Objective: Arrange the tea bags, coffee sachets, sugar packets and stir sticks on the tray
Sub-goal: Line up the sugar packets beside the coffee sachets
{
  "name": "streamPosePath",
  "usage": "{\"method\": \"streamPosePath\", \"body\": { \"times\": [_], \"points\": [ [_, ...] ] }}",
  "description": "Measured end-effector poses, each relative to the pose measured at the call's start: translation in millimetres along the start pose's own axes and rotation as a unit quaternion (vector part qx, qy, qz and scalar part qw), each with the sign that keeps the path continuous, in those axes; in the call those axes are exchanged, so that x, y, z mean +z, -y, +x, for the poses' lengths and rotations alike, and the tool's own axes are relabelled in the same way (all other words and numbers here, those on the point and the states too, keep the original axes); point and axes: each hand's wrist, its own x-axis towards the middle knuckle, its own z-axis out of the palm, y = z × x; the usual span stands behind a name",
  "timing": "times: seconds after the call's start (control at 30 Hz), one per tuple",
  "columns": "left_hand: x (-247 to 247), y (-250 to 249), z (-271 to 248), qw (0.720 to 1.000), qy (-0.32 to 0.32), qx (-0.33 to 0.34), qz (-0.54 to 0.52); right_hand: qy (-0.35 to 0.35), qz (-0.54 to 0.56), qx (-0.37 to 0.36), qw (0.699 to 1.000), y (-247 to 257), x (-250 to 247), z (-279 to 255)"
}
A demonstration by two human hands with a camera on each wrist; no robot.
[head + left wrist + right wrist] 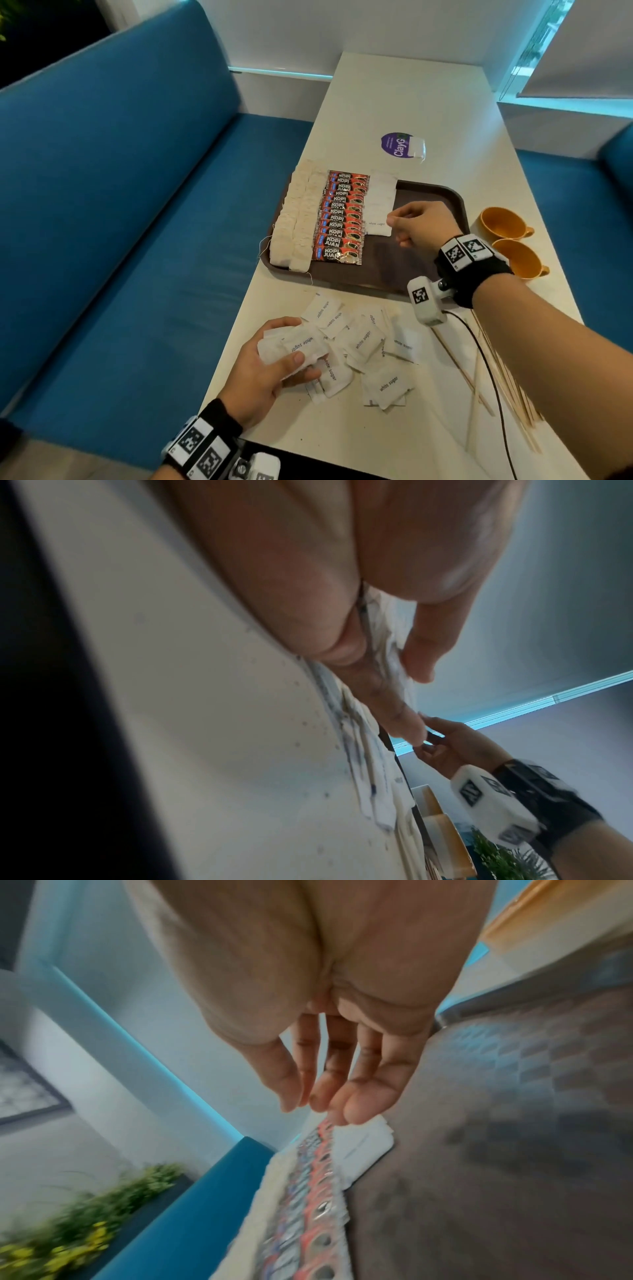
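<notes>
Here the left hand [270, 368] gripped a small stack of sugar packets [294, 346] just above the tabletop [404, 99], thumb pressed on top, over more loose packets [366, 342] with stir sticks [493, 383] lying to their right. The right hand [419, 224] hovered over the brown tray [435, 198], its fingers [359, 1107] loosely extended and holding nothing, tips at the edge of the nearest white packet [378, 224]. On the tray lay rows of tea bags [294, 219], coffee sachets [342, 219] and sugar.

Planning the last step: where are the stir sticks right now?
In the head view, the stir sticks lie loose on the table, near right, under the right forearm, beside the scattered sugar packets.
</notes>
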Motion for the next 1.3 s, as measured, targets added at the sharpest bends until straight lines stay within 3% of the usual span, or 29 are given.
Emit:
{"method": "streamPosePath", "body": {
  "times": [0.13,0.3,0.5,0.67,0.8,0.93,1.13,1.3],
  "points": [
    [4,-2,-1,1.000,-0.001,0.008,0.000,0.057,0.029,-0.040,0.997,7,12,-69],
    [6,-3,-2,1.000,0.003,0.013,-0.002,0.160,0.028,-0.034,0.986,-13,44,-141],
    [13,-9,-11,0.999,-0.012,0.002,0.042,0.171,0.092,0.017,0.981,-43,76,-190],
    [17,-10,-13,0.999,-0.035,0.002,0.008,0.151,0.146,0.044,0.977,-48,77,-201],
    [17,-12,-13,0.999,-0.015,-0.017,-0.030,0.127,0.192,0.003,0.973,-38,71,-202],
    [12,-11,-11,0.999,-0.005,-0.016,-0.033,0.143,0.143,-0.048,0.978,-32,70,-202],
    [6,-5,-9,1.000,0.017,0.002,-0.011,0.142,0.049,-0.033,0.988,-46,76,-203],
    [6,-2,-6,1.000,0.009,0.020,-0.008,0.133,0.106,-0.004,0.985,-47,77,-205]
  ]
}}
